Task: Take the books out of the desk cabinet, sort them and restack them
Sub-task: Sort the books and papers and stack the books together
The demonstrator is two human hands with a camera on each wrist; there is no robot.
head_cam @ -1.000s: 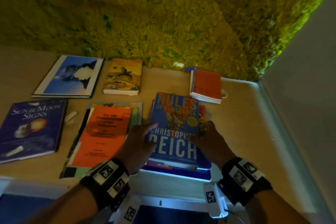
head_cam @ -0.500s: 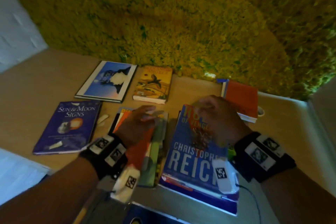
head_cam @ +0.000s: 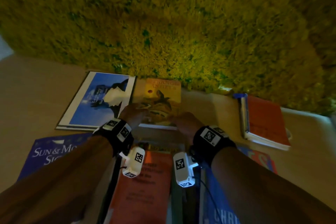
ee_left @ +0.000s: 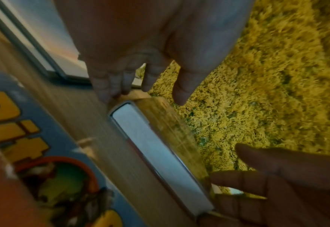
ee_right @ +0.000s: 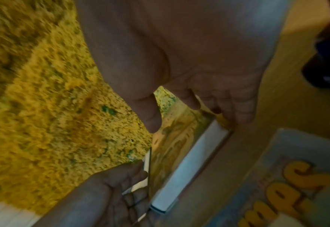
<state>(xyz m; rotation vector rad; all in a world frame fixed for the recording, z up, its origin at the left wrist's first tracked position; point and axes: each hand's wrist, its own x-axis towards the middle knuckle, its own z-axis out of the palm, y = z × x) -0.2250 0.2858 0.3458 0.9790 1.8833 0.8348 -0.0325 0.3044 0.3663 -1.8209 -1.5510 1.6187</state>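
Both hands at the near corners of the yellow book [head_cam: 161, 100], which lies flat at the back of the worktop [head_cam: 36, 85] against the mossy wall [head_cam: 163, 23].
The left hand [head_cam: 131, 114] has its fingers bent at the book's left edge, thumb above the cover; the right hand [head_cam: 183, 121] sits the same way at the right edge. Whether either truly grips cannot be told. Around it lie the blue-and-white book [head_cam: 96, 102], the purple Sun & Moon book [head_cam: 52, 152], the orange booklet [head_cam: 145, 183] and the red book [head_cam: 263, 122].
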